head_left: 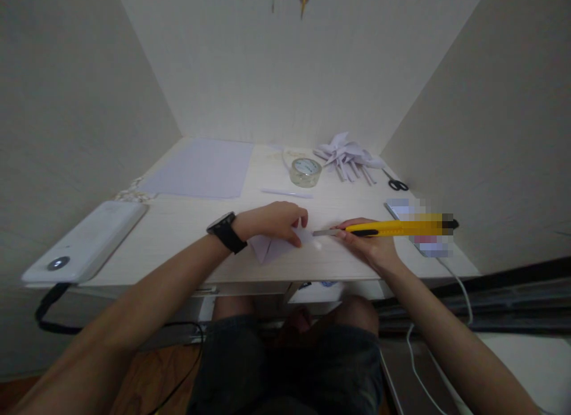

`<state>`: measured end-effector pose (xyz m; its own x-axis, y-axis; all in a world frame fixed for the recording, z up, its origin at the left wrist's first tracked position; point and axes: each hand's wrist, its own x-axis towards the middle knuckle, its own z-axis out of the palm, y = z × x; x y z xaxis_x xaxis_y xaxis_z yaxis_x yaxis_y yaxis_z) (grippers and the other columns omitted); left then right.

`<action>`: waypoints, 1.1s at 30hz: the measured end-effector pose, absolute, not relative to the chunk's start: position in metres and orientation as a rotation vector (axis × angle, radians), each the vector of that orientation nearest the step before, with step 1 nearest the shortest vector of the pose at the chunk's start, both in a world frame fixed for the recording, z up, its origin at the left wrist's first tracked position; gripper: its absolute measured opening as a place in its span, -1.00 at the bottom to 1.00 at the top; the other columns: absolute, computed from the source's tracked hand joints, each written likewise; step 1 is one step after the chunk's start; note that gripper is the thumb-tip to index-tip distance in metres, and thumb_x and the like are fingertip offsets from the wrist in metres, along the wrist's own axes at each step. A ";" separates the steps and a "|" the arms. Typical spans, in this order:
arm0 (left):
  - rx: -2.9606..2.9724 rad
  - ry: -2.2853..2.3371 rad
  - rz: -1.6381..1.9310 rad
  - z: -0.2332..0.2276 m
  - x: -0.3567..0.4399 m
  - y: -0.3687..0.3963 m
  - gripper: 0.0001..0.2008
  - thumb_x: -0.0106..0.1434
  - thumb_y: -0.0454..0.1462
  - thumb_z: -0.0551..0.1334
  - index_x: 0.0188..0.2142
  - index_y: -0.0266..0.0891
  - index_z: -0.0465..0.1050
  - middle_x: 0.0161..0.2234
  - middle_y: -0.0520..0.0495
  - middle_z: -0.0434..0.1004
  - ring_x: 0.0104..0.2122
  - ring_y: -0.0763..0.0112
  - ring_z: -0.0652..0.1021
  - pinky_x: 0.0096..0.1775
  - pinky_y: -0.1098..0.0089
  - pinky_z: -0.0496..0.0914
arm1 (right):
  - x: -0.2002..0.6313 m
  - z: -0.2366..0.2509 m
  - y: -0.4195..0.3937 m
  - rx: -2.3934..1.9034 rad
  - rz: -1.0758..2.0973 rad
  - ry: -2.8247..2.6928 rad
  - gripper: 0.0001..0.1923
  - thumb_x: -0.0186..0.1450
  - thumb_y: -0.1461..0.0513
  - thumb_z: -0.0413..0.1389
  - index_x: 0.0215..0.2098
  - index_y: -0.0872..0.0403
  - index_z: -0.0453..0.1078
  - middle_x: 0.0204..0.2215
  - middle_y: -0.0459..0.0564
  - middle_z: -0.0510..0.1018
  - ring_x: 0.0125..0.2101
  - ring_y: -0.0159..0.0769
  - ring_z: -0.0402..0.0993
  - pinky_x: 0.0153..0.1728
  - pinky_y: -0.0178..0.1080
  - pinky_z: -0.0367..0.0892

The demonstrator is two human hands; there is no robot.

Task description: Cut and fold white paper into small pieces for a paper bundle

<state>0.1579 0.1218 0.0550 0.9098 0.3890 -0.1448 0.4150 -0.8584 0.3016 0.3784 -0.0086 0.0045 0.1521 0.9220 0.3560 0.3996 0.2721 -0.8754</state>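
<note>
My left hand (280, 220), a dark watch on its wrist, has its fingers bent over a small folded white paper (269, 248) on the desk. Its thumb rests on the paper's upper right part, and the hand hides part of the sheet. In my right hand (372, 244) is a yellow box cutter (395, 227), closed between thumb and fingers. The metal blade is out and points left, its tip at the paper's right corner. Whether the tip touches the paper I cannot tell.
Behind my hands lie a rolled paper stick (286, 193) and a roll of clear tape (306, 172). Paper pinwheels (347, 153) and scissors (396, 182) lie back right, a phone (417, 228) right. White sheets (205, 168) lie back left, a white device (87, 242) left. The desk's front edge is near.
</note>
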 end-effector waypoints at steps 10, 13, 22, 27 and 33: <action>2.752 0.642 -0.236 0.068 0.168 0.119 -0.75 0.12 -0.20 0.35 -0.21 -0.26 0.51 -0.29 -0.06 0.60 -0.36 0.37 0.49 -0.37 0.42 0.22 | 0.378 0.005 -0.012 -1.332 0.580 -1.473 -0.81 0.15 0.07 0.33 -0.35 0.00 0.58 -0.33 0.03 0.68 -0.29 -0.07 0.61 -0.15 0.02 0.51; 2.757 0.599 -0.189 0.068 0.169 0.120 -0.83 0.15 -0.30 0.30 -0.23 -0.23 0.54 -0.32 -0.03 0.61 -0.35 0.38 0.51 -0.36 0.42 0.23 | 0.378 0.003 -0.013 -1.307 0.617 -1.451 -0.82 0.14 0.09 0.34 -0.35 -0.01 0.58 -0.32 0.01 0.68 -0.28 -0.10 0.61 -0.14 -0.02 0.51; 2.861 0.414 -0.047 0.069 0.181 0.127 -0.76 0.12 -0.44 0.17 -0.34 -0.21 0.60 -0.38 -0.04 0.62 -0.41 0.40 0.51 -0.37 0.41 0.22 | 0.382 -0.003 -0.012 -1.219 0.684 -1.254 -0.76 0.08 0.09 0.38 -0.32 -0.01 0.57 -0.32 -0.01 0.68 -0.29 -0.17 0.60 -0.19 -0.11 0.52; 2.792 0.396 -0.016 0.061 0.183 0.130 -0.77 0.13 -0.45 0.18 -0.33 -0.22 0.61 -0.37 -0.04 0.63 -0.37 0.42 0.53 -0.30 0.44 0.27 | 0.381 0.000 -0.012 -1.273 0.627 -1.368 -0.80 0.12 0.09 0.36 -0.34 -0.01 0.58 -0.32 0.00 0.68 -0.29 -0.15 0.60 -0.18 -0.09 0.51; 2.761 0.426 0.010 0.058 0.184 0.132 -0.79 0.15 -0.43 0.22 -0.31 -0.20 0.62 -0.33 -0.05 0.64 -0.31 0.40 0.56 -0.24 0.44 0.30 | 0.378 0.007 -0.014 -1.302 0.608 -1.415 -0.82 0.14 0.08 0.34 -0.36 -0.01 0.58 -0.33 0.01 0.68 -0.30 -0.14 0.61 -0.20 -0.09 0.50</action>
<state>0.1839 0.1315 0.0585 0.9549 0.2936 -0.0450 0.2911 -0.8950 0.3380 0.3782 -0.0136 0.0065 0.1655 0.9203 0.3544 0.3759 0.2734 -0.8854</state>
